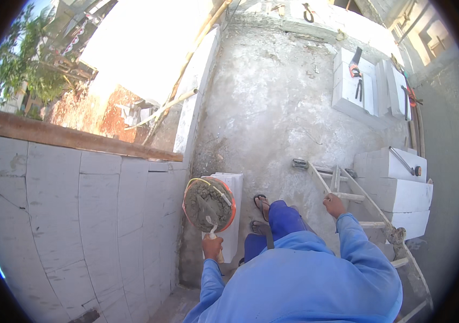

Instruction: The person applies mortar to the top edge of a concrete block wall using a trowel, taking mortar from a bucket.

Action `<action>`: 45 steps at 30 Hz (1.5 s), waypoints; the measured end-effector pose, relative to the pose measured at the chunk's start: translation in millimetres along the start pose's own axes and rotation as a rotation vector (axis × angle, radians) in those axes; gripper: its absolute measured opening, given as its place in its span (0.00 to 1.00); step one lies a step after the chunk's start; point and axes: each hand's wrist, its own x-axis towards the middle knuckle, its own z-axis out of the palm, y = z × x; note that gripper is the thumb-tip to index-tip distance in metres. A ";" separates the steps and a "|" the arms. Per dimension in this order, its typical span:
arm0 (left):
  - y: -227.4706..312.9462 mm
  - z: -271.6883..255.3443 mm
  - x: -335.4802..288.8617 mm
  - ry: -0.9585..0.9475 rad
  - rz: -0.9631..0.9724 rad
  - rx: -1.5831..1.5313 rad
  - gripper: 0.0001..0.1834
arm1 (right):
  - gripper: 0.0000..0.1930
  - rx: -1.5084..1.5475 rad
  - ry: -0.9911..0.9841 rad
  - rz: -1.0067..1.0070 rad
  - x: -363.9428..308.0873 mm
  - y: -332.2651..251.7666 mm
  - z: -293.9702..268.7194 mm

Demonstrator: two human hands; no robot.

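My left hand [213, 246] is wrapped around the handle of a trowel [206, 209]. The trowel's blade lies in grey wet mortar [200, 192] that fills a bucket with an orange rim [234, 211]. A yellow bail is visible along the bucket's upper side. Bucket and hand are beside a long white block [233, 237], which the bucket partly covers. On the other side of my body, my right hand [334, 205] is closed over a side rail of a pale ladder [367, 206]; its fingers are partly hidden.
A white block wall [95, 215] runs along the left, topped by a brown beam [73, 141]. Stacked blocks [410, 195] beside the ladder carry a tape measure [417, 170]. Farther off, more blocks hold a handsaw [355, 63]. Bamboo poles [178, 102] lean at the back.
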 end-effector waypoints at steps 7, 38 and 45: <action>119.6 49.7 -15.6 -0.198 0.242 0.086 0.23 | 0.15 0.043 0.071 0.208 19.4 44.6 -9.7; 649.8 469.2 217.7 -0.823 0.767 1.091 0.19 | 0.16 0.822 0.772 0.998 141.0 -3.2 -70.3; 660.9 619.1 130.0 -1.106 1.058 1.349 0.25 | 0.13 1.034 1.119 1.114 120.1 17.8 -87.1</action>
